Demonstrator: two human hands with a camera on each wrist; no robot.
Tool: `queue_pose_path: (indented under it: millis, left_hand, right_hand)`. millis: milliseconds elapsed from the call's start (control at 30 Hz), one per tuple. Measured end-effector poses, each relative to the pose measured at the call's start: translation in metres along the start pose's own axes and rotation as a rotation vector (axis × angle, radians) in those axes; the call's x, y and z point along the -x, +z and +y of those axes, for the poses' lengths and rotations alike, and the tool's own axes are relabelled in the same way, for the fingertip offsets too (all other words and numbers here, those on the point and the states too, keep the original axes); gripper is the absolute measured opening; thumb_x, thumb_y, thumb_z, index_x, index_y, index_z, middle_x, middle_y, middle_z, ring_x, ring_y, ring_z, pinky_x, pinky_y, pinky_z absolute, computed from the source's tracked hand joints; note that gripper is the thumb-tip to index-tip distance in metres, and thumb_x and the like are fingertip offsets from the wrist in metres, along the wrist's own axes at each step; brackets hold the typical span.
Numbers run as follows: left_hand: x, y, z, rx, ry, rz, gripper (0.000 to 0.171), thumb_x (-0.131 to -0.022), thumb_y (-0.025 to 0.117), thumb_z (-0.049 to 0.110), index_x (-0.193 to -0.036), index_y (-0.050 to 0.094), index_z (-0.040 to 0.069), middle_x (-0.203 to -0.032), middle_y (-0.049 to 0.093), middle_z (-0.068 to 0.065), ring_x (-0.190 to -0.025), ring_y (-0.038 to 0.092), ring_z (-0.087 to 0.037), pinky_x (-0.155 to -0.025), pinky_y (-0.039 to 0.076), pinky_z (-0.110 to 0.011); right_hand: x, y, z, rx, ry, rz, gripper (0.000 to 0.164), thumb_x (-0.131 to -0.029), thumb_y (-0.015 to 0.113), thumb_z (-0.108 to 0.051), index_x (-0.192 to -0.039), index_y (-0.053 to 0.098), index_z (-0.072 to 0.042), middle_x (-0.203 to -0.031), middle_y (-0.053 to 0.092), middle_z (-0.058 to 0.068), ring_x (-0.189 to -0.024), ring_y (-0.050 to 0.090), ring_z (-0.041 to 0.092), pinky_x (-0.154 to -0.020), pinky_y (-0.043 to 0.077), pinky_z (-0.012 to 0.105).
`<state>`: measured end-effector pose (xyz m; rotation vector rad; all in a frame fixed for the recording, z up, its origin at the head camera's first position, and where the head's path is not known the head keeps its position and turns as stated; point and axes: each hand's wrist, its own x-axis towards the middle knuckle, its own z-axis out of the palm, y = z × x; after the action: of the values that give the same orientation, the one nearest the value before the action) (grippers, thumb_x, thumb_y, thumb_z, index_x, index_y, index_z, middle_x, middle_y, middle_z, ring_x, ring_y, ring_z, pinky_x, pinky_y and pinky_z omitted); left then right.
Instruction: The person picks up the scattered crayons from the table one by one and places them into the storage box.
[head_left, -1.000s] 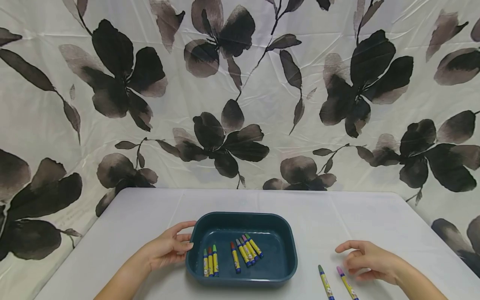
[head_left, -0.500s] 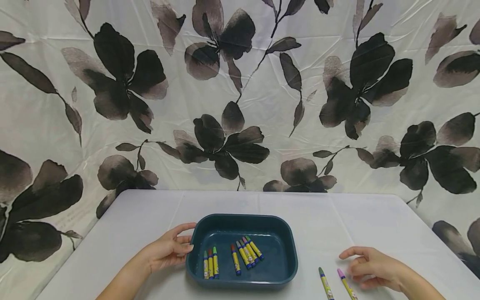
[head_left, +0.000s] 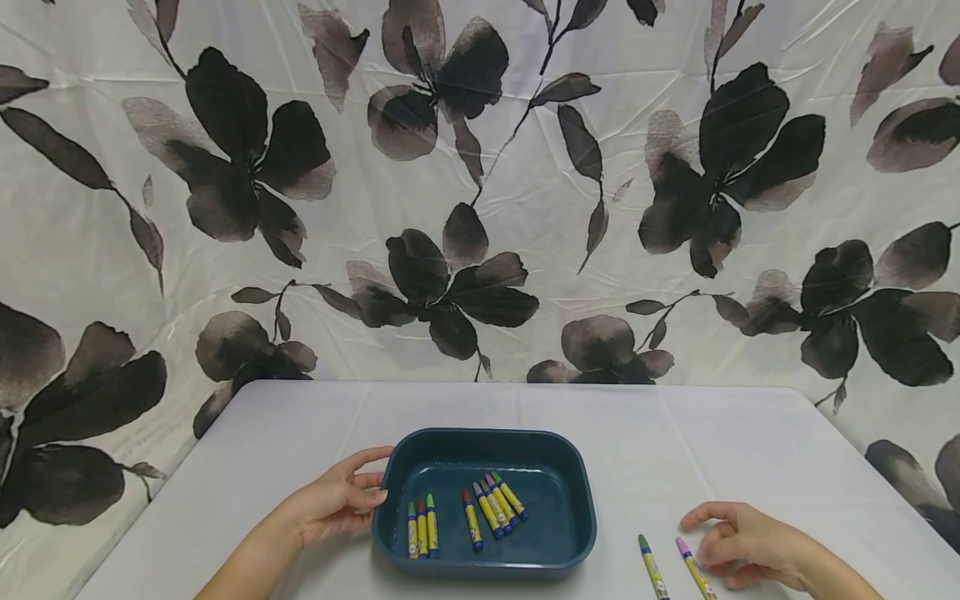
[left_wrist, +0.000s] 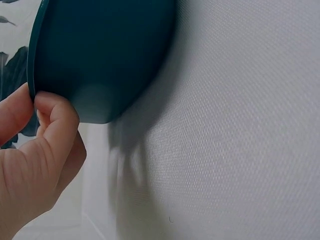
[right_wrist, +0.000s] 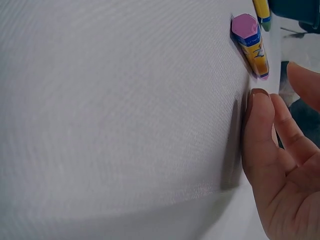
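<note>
My left hand [head_left: 333, 497] pinches the left rim of a dark teal tray [head_left: 577, 500], thumb on one side and fingers on the other, as the left wrist view shows. Inside the tray lie several yellow-wrapped crayons [head_left: 495, 504], some grouped at the left and others nearer the middle. On the table right of the tray, a pink crayon [head_left: 694, 567] and a dark green crayon [head_left: 652, 567] lie side by side. Close beside the pink one is my right hand [head_left: 761, 546], fingers loosely bent, holding nothing. In the right wrist view its thumb and fingers are apart, near the pink crayon's end.
A white table [head_left: 637, 433] carries the tray and crayons. Behind its far edge hangs a white cloth [head_left: 585, 250] printed with dark flowers. The two loose crayons run out of the head view at the bottom.
My right hand has shifted slightly down and to the right, staying near the pink crayon. My left hand keeps its grip on the tray, and the crayons stay where they were.
</note>
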<state>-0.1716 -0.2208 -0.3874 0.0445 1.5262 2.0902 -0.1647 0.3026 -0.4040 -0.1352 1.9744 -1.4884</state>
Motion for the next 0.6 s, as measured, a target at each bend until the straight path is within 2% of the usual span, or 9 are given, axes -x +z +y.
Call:
queue_pose_path:
  millis: [167,267,433,600]
  left_hand:
    - [-0.001,-0.001,0.000,0.013,0.008,-0.023,0.073,-0.087,0.054,-0.011,-0.145,0.013,0.004,-0.106,0.054,-0.009,-0.088,0.058,-0.014,-0.075,0.050,-0.027]
    - [-0.001,-0.001,-0.001,0.014,0.009,-0.021,0.072,-0.086,0.053,-0.012,-0.145,0.014,0.004,-0.105,0.054,-0.009,-0.088,0.058,-0.014,-0.075,0.050,-0.028]
    - [-0.001,-0.002,-0.002,0.014,0.008,-0.019,0.070,-0.087,0.053,-0.011,-0.144,0.016,0.005,-0.106,0.054,-0.009,-0.089,0.058,-0.015,-0.076,0.050,-0.028]
    - [0.000,-0.002,0.000,0.007,0.003,-0.016,0.071,-0.087,0.053,-0.011,-0.145,0.015,0.005,-0.105,0.054,-0.009,-0.088,0.058,-0.015,-0.075,0.050,-0.028]
  right_hand:
    - [0.000,0.003,-0.001,0.036,-0.042,0.003,0.041,-0.078,0.066,-0.003,-0.113,0.048,0.010,-0.074,0.060,0.000,-0.061,0.054,0.008,-0.051,0.044,0.019]
    - [-0.001,0.007,-0.003,0.108,-0.074,0.029,0.042,-0.075,0.068,-0.002,-0.110,0.049,0.011,-0.070,0.056,0.000,-0.055,0.048,0.007,-0.049,0.040,0.018]
    - [-0.002,0.014,-0.005,0.239,-0.058,0.110,0.041,-0.071,0.075,-0.003,-0.106,0.055,0.003,-0.065,0.051,0.000,-0.052,0.044,0.009,-0.047,0.037,0.019]
    - [-0.004,0.019,-0.003,0.267,-0.083,0.110,0.041,-0.070,0.076,-0.001,-0.105,0.055,0.001,-0.063,0.051,0.001,-0.048,0.043,0.008,-0.046,0.037,0.018]
